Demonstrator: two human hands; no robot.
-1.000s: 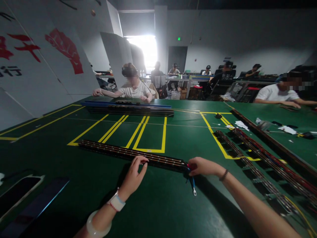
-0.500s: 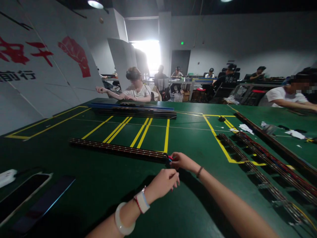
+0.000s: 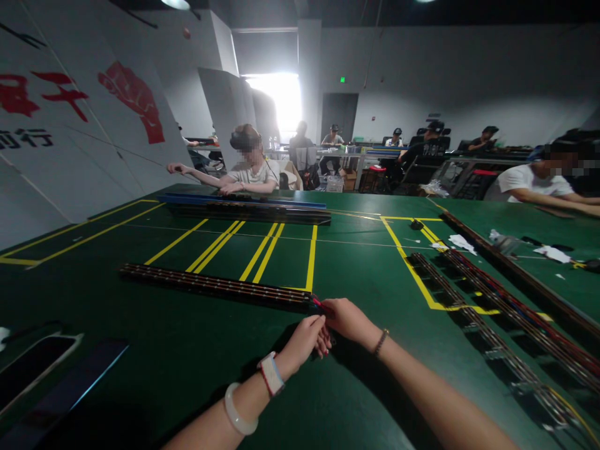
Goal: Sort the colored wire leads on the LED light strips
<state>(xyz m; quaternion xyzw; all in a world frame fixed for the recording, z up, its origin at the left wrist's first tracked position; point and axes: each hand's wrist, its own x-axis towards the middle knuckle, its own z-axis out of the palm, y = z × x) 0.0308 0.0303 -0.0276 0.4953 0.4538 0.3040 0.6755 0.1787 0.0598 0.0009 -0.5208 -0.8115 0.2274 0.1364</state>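
- So the dark strip (image 3: 215,286) lies on the table just left of center, running from mid-left of the frame to its right end near the middle. Pale lines run along its top.
- A bit of red wire (image 3: 317,302) pokes out at that right end.
- Right hand (image 3: 345,315), center frame: fingers closed down on the red wire, looks like a pinch grip.
- Left hand (image 3: 307,337), just below and left of it: fingers curled in, thumb side up against the right hand. Can't tell if it's got hold of anything, the fingertips are hidden.
- My read: the step in hand is sorting out the wire end, not shifting the strip. The next move calls for small, steady finger work and no tugging on that end.
- Yellow tape (image 3: 312,256) marks out boxes on the green table (image 3: 210,344) just above the strip.
- Lower left: a dark phone-like slab (image 3: 77,394).
- Right side: more wired strips (image 3: 497,337).
- Upper middle: long blue-edged rails (image 3: 244,209), a co-worker (image 3: 257,172) behind them.
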